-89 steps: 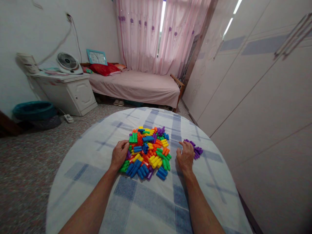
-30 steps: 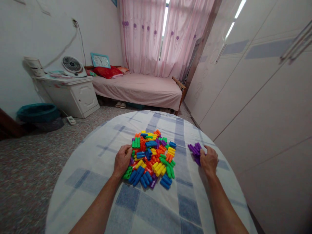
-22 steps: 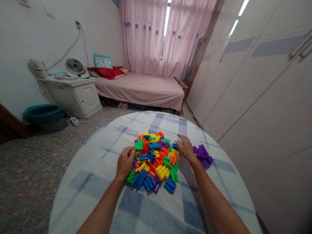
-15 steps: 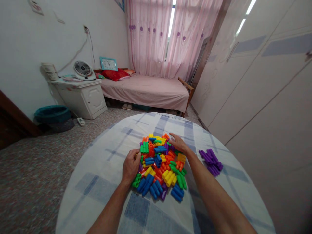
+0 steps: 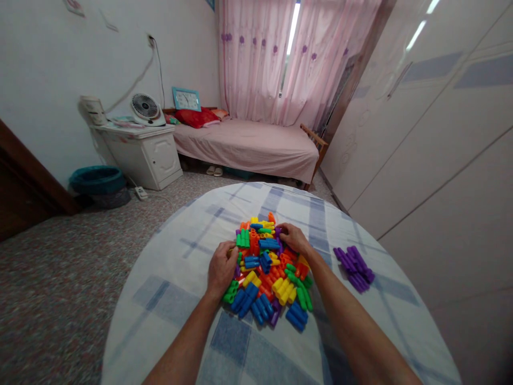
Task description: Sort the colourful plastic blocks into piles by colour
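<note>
1. Brought the right hand [image 5: 294, 238] back from the purple cluster [image 5: 356, 267] within the last second; now reaching over the far right edge of the mixed pile of tubular plastic building blocks [image 5: 266, 278].
2. Curled the right-hand fingers downward, after a flatter, more spread posture half a second ago; now bent over or against a purple block [image 5: 279, 243].
3. Kept the left hand [image 5: 222, 270] at the left side of the pile, fingers bent inward, just beside a green block [image 5: 242, 238].
4. Too small and partly covered to be sure: cannot tell whether either hand actually pinches anything.
5. Left the purple cluster on the checked tablecloth [image 5: 256, 363], untouched, well apart from the pile and to the right of the right forearm [image 5: 344, 305].
6. Means, by the look of it, attention back on the pile rather than the cluster: still plenty of mixed colours between the hands, including a second purple block [image 5: 275, 312] at the near edge, against one all-purple group outside the right hand.
</note>
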